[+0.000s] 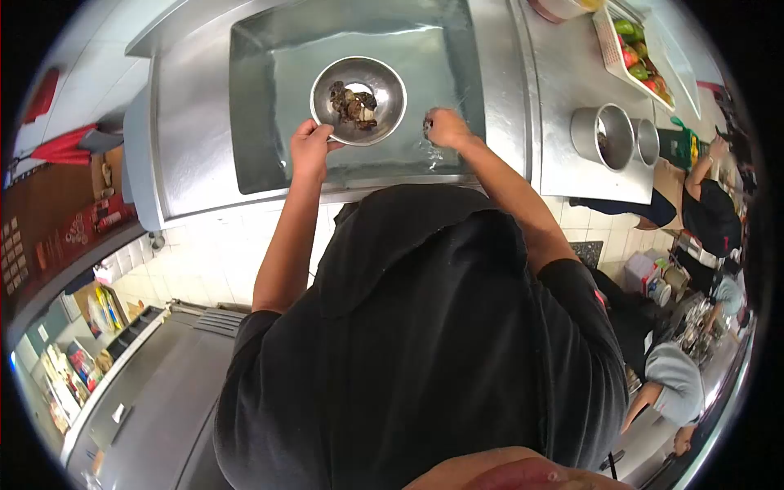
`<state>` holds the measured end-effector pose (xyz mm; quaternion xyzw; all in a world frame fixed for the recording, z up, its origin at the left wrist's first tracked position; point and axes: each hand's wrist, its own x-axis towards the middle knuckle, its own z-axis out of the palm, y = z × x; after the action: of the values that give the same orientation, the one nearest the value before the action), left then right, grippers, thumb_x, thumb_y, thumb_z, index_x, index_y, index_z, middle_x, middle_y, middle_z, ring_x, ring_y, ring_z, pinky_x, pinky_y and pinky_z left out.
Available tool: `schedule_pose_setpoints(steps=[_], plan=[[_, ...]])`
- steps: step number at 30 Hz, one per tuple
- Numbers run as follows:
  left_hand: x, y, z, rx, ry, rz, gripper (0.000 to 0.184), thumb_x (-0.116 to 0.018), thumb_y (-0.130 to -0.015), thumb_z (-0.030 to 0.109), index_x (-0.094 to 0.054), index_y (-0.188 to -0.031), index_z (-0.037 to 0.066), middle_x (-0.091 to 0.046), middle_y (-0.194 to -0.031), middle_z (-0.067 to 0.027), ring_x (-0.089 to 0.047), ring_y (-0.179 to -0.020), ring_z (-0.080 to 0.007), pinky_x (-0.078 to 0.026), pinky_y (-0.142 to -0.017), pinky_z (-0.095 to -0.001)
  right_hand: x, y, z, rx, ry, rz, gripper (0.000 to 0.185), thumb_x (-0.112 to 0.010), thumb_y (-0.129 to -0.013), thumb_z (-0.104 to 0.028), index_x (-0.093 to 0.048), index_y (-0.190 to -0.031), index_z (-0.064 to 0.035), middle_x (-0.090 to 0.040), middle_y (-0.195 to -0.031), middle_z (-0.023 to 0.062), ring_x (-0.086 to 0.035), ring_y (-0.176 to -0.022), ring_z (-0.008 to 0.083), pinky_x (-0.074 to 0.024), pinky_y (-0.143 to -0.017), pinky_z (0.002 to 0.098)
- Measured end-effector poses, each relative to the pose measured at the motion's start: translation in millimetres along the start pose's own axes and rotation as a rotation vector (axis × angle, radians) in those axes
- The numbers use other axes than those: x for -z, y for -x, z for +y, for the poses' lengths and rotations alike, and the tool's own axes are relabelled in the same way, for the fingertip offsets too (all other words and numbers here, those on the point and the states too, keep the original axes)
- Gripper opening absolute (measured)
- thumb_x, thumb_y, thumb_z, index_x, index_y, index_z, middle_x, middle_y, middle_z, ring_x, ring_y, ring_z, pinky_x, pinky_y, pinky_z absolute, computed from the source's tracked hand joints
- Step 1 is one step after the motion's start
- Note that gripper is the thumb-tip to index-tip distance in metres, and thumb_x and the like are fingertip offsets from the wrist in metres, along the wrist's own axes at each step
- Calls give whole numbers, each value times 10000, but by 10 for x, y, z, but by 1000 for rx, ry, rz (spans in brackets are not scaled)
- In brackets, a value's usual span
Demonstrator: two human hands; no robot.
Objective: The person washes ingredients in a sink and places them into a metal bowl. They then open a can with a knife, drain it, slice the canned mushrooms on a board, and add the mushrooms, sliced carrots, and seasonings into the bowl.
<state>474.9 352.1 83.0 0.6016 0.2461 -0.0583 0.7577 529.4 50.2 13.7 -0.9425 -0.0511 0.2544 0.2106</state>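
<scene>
A round metal bowl [390, 82] with dark brown and pale pieces of food [353, 104] in it is over the sink [278, 90]. My left hand [311, 148] grips the near left part of its rim. To the right of the bowl, my right hand [447, 128] is closed over the water, apart from the bowl. Something small and dark shows at its fingers, too hidden to name. Water splashes just below that hand.
Two metal pots [601, 139] [646, 143] stand on the right counter [558, 122]. Behind them is a white basket [611, 45] of green and red vegetables. Other people [712, 214] [671, 384] are at the far right.
</scene>
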Motion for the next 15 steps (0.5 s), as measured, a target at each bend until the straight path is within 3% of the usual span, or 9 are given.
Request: schedule_pose_setpoints(steps=[4, 6, 8, 11, 12, 13, 15], plan=[[114, 53, -16, -13, 33, 62, 50, -602, -860, 4, -588, -815, 21, -645, -829, -68, -664, -724, -168, -627, -644, -350, 244, -308, 269, -135, 214, 47, 316, -656, -734, -117, -733, -1041, -122, -709, -1056, 171, -671, -1024, 357, -545, -874, 448], [152, 37, -76, -5, 55, 92, 84, -604, -860, 2, -576, -787, 34, -641, -817, -63, -662, -716, -164, -629, -643, -349, 616, -451, 307, -81, 147, 105, 295, -671, -750, -155, -734, -1036, -121, -714, -1040, 170, -674, -1019, 351, -542, -873, 437], [235, 61, -119, 6, 74, 125, 115, -606, -860, 0, -564, -763, 44, -638, -807, -59, -660, -709, -161, -631, -644, -349, 1031, -456, 173, 112, -31, 319, 245, -662, -801, -179, -729, -1025, -104, -725, -1001, 157, -695, -973, 327, -547, -845, 407], [318, 123, -60, 11, 121, 126, 117, -608, -860, 1, -568, -759, 45, -639, -809, -61, -659, -709, -162, -633, -652, -351, 1716, -46, -400, 238, -238, 586, 175, -620, -881, -143, -718, -1009, -74, -740, -908, 123, -717, -824, 235, -548, -768, 336], [352, 81, -110, -2, 91, 129, 103, -606, -861, 8, -575, -768, 39, -641, -811, -67, -661, -711, -167, -634, -655, -356, 1789, -95, -352, 300, -449, 596, 183, -638, -876, -146, -717, -1014, -56, -744, -897, 115, -712, -812, 198, -542, -760, 317], [363, 50, -120, -8, 100, 125, 99, -606, -862, 11, -577, -771, 37, -640, -811, -66, -661, -711, -169, -633, -656, -359, 1845, -86, -372, 253, -387, 654, 188, -644, -874, -138, -719, -1018, -43, -746, -888, 111, -706, -802, 183, -537, -759, 308], [358, 11, -127, -16, 117, 104, 92, -605, -863, 16, -582, -776, 34, -639, -810, -66, -662, -713, -173, -632, -658, -364, 1851, -142, -296, 158, -294, 537, 189, -649, -872, -134, -726, -1017, -42, -748, -884, 109, -707, -807, 181, -537, -761, 309]])
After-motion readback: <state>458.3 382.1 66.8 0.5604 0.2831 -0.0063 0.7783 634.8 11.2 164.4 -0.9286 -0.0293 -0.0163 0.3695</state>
